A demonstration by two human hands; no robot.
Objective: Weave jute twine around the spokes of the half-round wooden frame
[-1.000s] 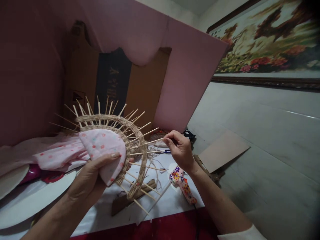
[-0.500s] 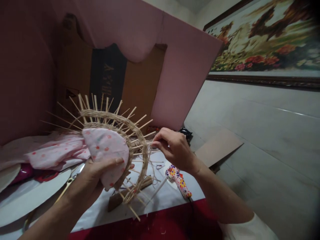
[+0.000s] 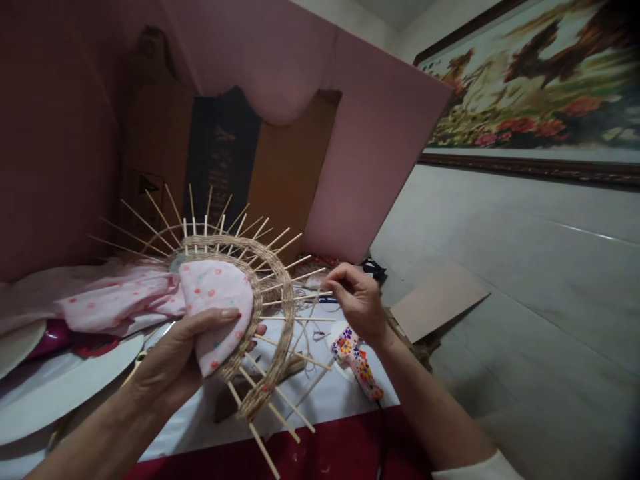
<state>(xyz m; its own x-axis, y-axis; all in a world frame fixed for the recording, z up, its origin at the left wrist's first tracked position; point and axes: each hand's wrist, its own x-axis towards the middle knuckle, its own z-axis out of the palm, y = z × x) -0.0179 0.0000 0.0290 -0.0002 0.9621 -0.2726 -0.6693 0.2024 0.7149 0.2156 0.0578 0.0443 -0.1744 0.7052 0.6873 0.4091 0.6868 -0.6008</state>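
Note:
My left hand [image 3: 183, 357] grips a half-woven basket [image 3: 260, 300] tipped on its side. Its base is covered in pink flowered cloth [image 3: 217, 307], and my thumb presses on that cloth. Several thin wooden skewers [image 3: 290, 277] stick out around a band of wound jute twine. My right hand [image 3: 356, 300] is closed in a pinch at the skewer tips on the right side, holding a thin strand of twine [image 3: 313, 300] that runs to the woven band.
A glue gun [image 3: 356, 360] with a flowered pattern lies on the white table cover [image 3: 330, 393], below my right hand. More pink cloth [image 3: 115, 303] lies to the left. A pink board [image 3: 370, 147] and cardboard [image 3: 290, 173] stand behind. A cardboard sheet [image 3: 440, 300] lies right.
The basket turned a little in my left hand, so the lower skewers point further down. My right hand shifted out along the skewer tips, still pinching.

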